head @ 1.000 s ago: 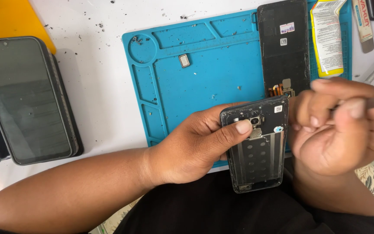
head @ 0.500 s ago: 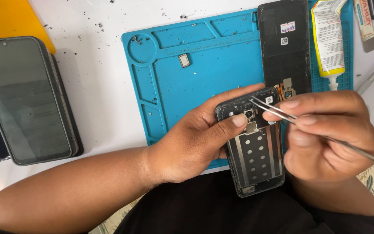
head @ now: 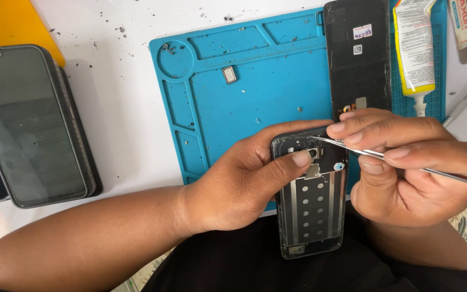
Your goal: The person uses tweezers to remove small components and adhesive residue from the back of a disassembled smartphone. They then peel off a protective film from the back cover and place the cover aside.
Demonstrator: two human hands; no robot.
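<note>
left hand (head: 239,186) clasps opened black phone frame (head: 310,197) by its left edge, thumb pressed across the top | right hand (head: 406,167) pinches thin metal tweezers (head: 385,157), tips at camera cutout | frame upright over blue silicone mat (head: 255,92) edge, perforated silver plate exposed

Two hands (head: 244,184) (head: 406,167), one tweezers (head: 406,165), one phone frame (head: 312,216), one blue mat (head: 255,97), one glue tube (head: 414,48)
</note>
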